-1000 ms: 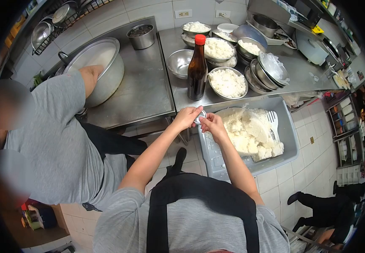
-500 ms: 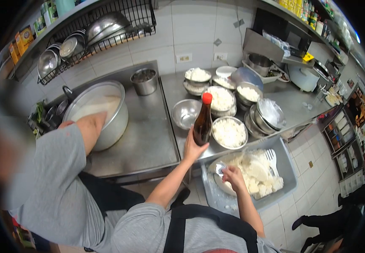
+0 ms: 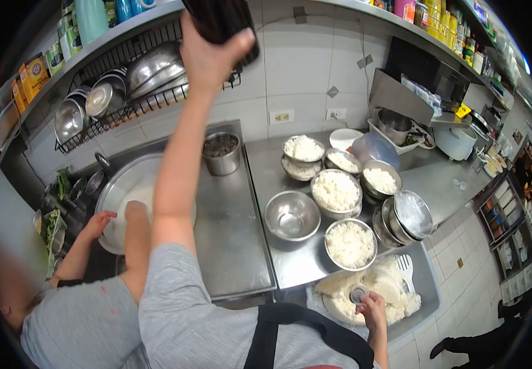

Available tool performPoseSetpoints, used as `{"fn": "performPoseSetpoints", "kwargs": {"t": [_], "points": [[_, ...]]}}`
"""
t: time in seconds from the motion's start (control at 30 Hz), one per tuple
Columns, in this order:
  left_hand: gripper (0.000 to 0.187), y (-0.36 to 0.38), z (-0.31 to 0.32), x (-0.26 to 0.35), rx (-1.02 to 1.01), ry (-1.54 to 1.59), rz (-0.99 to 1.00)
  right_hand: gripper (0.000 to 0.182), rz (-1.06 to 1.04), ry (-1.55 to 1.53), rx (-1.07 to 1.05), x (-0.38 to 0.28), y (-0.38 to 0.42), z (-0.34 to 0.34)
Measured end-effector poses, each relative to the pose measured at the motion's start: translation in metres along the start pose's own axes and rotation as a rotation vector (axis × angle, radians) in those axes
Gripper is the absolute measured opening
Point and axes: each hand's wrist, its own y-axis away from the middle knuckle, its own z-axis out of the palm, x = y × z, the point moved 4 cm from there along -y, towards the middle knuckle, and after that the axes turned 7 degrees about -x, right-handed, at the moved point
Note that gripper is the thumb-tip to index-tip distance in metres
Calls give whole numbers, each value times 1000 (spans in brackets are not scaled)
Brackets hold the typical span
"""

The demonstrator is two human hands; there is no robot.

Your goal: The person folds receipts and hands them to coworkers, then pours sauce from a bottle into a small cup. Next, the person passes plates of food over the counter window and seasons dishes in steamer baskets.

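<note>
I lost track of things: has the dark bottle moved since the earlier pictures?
Yes. The dark bottle, in the left hand, has gone up and left off the steel counter, seen near the right end of the wire rack.

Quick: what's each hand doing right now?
Left hand: closed around a dark bottle, raised.
Right hand: holding a small round item.

No text can be read: the lettering on the orange boxes [image 3: 34,75] is too small.
</note>
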Motion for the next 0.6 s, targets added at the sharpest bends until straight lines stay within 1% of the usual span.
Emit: {"fn": "performPoseSetpoints", "kwargs": {"t": [0.03,0.07,0.1,0.17,0.2,0.23,0.3,0.37,0.4,0.43,0.5,0.57,0.6], "points": [[63,-32,2,18,158,8,114,16,-19,-28,33,2,1,-3],[50,-61,-8,-15,117,-247,134,17,-36,-57,75,4,1,-6],[50,-86,-6,-35,117,-227,136,17,-44,-63,92,3,0,-6],[73,-133,-4,-53,265,-239,104,16,-16,-52,170,5,1,-8],[72,-150,-3,-63,292,-364,120,16,-21,-60,192,4,2,-6],[73,-161,1,-70,298,-348,96,16,-21,-53,207,0,3,-4],[73,-179,9,-86,263,-410,96,15,-18,-50,240,-6,3,-1],[72,-185,16,-98,230,-397,-54,13,-21,-64,277,-11,4,0],[76,-192,20,-115,228,-441,-29,13,-1,-63,305,-12,4,0],[81,-200,21,-130,71,-661,-245,13,11,-70,324,-11,5,-1],[88,-196,27,-144,176,-663,-343,12,-1,-71,350,-14,6,0],[102,-233,25,-220,410,-693,-182,12,-4,-66,382,-17,10,1],[101,-235,31,-221,365,-721,-220,12,8,-65,410,-16,14,1]]}}
